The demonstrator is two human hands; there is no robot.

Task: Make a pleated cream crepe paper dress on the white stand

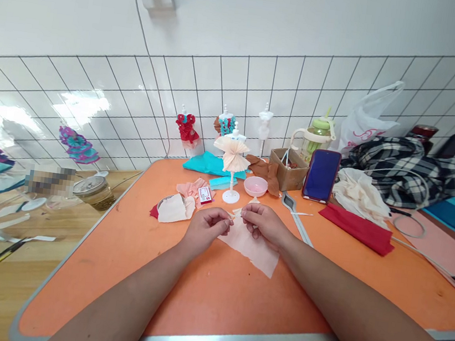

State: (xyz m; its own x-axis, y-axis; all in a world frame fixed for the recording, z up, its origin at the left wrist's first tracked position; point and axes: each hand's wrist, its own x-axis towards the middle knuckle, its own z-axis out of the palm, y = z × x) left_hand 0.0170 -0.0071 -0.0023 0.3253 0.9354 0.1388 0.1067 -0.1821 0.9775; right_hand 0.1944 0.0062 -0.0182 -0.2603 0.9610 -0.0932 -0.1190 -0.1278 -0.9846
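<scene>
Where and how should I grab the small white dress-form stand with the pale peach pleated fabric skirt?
Pinch its slim white post just below the skirt, coming low from the left front. The post stands upright and bare there; the flared pleats would probably crush. The round pink bowl crowds the right side, while the small white-and-red item on the left lies low.
</scene>
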